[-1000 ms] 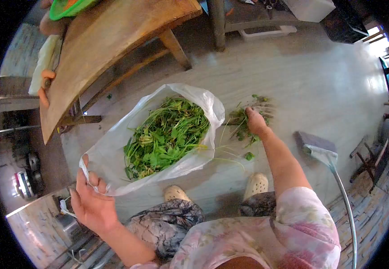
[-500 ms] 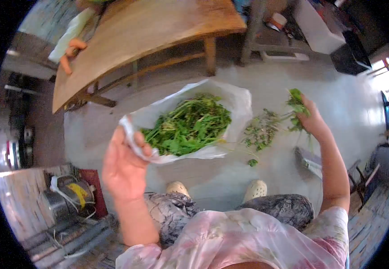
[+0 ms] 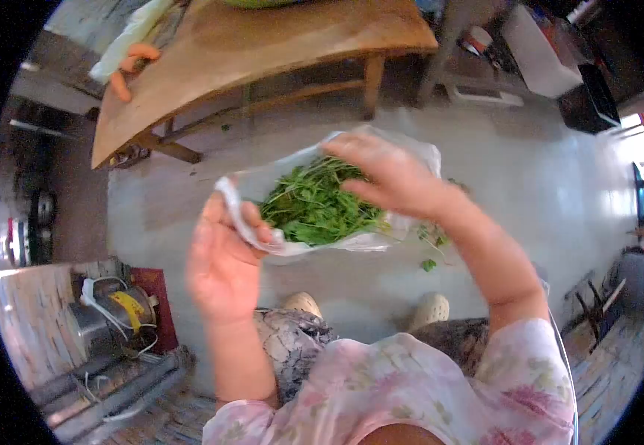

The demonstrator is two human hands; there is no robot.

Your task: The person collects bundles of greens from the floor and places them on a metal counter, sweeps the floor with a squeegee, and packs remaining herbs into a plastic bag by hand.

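A white plastic bag [image 3: 411, 152] hangs with its mouth spread, full of leafy green herbs [image 3: 322, 211]. My left hand [image 3: 225, 256] grips the bag's left rim between thumb and fingers. Over the right side of the bag's mouth is my right hand [image 3: 392, 174], slightly blurred. Its thumb and fingers are apart, with the herbs showing between them, and no bunch can be made out in it. Loose sprigs [image 3: 432, 237] lie on the floor just right of the bag, partly hidden by my right forearm.
A wooden table [image 3: 263, 63] stands ahead, with carrots [image 3: 130, 68] at its left end and the bottom of a green bowl [image 3: 263, 2] at the top. A motor-like machine [image 3: 114, 315] sits at lower left. A black bin [image 3: 589, 100] stands at upper right.
My right hand has moved left from beside the bag to over its mouth. The green bunch it held is no longer seen in it. My left hand keeps hold of the rim.
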